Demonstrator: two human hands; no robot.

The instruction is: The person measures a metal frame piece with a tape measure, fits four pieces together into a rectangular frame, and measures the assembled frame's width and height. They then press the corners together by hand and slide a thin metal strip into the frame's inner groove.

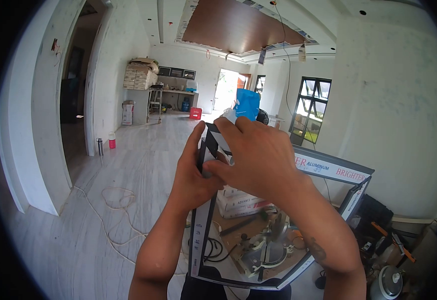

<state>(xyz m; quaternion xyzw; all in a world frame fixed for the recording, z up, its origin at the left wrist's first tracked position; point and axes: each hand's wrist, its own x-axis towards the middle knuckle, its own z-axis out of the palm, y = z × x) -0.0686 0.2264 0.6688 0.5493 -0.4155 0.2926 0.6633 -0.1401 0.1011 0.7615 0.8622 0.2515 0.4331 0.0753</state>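
Observation:
An open rectangular frame of dark aluminum [332, 168], with white printed strips along its sides, stands in front of me. My left hand [194, 172] grips its upper left corner from the left side, thumb and fingers around the bar. My right hand [258, 152] is closed over the top bar at the same corner, its fingers bent over the edge and its thumb close to my left hand. Through the frame's opening a miter saw [266, 252] shows on a brown board, beside stacked white boxes [243, 202].
A cable [109, 230] lies looped on the floor to the left. Tools and a lidded pot [389, 281] crowd the lower right. Two bottles [112, 140] stand by the left wall. Farther back are a red box [196, 113], a blue bag [247, 104] and stacked cartons [139, 75].

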